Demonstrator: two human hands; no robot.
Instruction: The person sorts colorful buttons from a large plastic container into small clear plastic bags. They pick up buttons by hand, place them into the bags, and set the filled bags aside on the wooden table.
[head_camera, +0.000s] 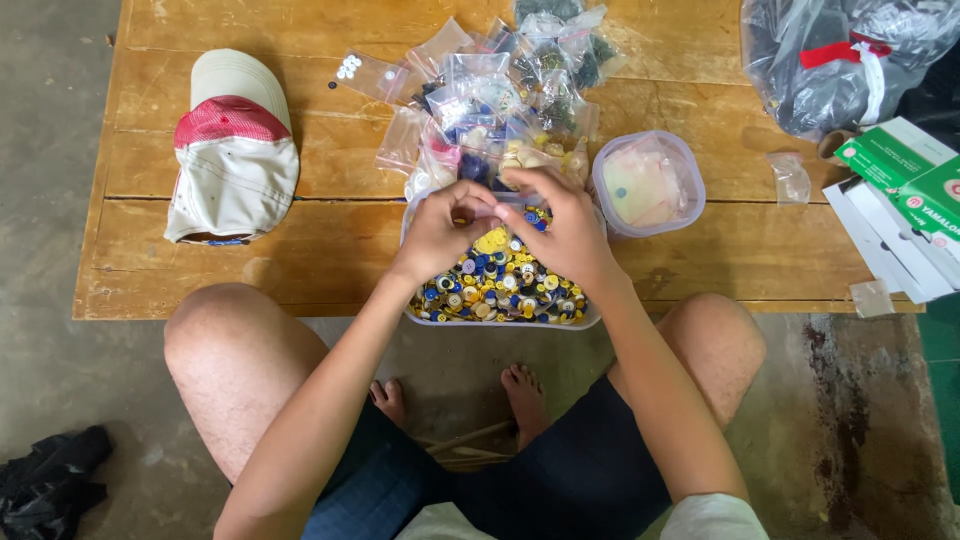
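Observation:
A clear plastic tub (500, 322) full of yellow, blue and white buttons (500, 285) sits at the near edge of a low wooden table (330, 235). My left hand (440, 228) and my right hand (565, 225) meet just above the tub, fingertips pinched together on something small; what it is stays hidden between the fingers. Right behind the hands lies a heap of small clear zip bags (500, 95) holding sorted buttons.
A white and red cap (233, 150) rests on the table's left. A round clear tub (648, 183) stands right of the hands. Farther right are a crumpled plastic bag (830, 55) and green and white boxes (905, 190). Black cloth (45, 480) lies on the floor.

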